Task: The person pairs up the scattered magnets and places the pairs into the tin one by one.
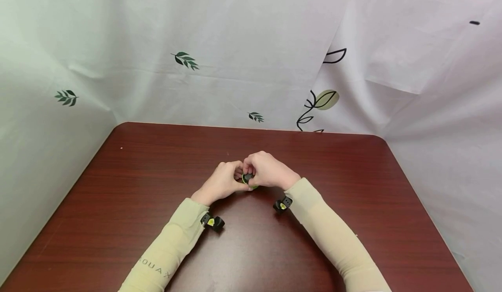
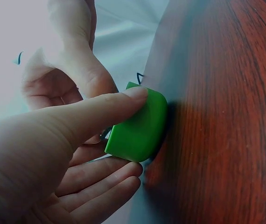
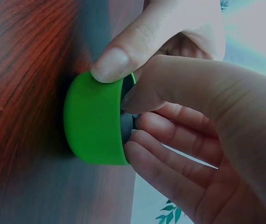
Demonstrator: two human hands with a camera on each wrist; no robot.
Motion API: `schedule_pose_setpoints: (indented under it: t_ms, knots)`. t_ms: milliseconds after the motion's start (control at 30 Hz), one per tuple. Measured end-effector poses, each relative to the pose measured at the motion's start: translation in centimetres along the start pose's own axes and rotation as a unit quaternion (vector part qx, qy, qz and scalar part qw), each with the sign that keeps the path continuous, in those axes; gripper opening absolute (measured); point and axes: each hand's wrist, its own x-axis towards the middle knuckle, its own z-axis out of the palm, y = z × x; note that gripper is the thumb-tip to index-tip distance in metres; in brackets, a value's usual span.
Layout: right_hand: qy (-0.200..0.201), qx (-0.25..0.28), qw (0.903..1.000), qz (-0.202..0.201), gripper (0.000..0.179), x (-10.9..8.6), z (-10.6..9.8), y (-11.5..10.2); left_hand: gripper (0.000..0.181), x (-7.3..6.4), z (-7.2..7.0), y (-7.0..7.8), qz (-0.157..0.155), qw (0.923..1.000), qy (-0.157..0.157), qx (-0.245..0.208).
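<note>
A small green round cup-shaped holder stands on the table with a black round piece inside its mouth. My left hand holds the holder by its side, the thumb pressed on the green wall in the left wrist view and the fingers round the other side. From above, my right hand pinches the black piece, its thumb dipping inside the rim and its fingertips at the opposite edge. In the head view the hands hide most of the green holder.
The dark red wooden table has rounded far corners. White cloth with leaf prints hangs behind it and along both sides. A black strap device sits on the left wrist and another black strap device on the right.
</note>
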Motion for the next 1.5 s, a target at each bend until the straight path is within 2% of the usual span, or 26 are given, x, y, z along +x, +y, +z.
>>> schedule_pose_setpoints:
  t_ms: [333,467,600,833,1100,1500]
  knots:
    - [0.006,-0.006,0.9999,-0.006,0.018,-0.4,0.0,0.0,0.037,0.0,0.1,-0.1,-0.003,1.0,-0.002,-0.008]
    - [0.026,0.004,0.9996,-0.004,0.017,-0.8,-0.2,0.3,0.04,-0.1,0.2,0.0,-0.01,0.9998,-0.004,-0.016]
    - [0.042,0.007,0.9991,0.007,0.016,-1.2,-0.3,0.7,0.044,-0.2,0.2,0.0,-0.015,0.9996,-0.005,-0.025]
    - [0.035,-0.002,0.9986,0.039,0.02,-1.4,-0.1,1.3,0.046,-0.2,0.1,0.0,-0.021,0.9994,-0.003,-0.027]
    - [0.041,-0.002,0.998,0.048,0.019,-1.2,0.2,1.6,0.045,-0.2,0.0,-0.1,-0.015,0.9994,-0.007,-0.029]
    - [0.1,0.023,0.9935,0.05,0.017,-2.1,-0.3,2.5,0.049,-0.3,-0.1,-0.2,-0.023,0.9994,-0.008,-0.025]
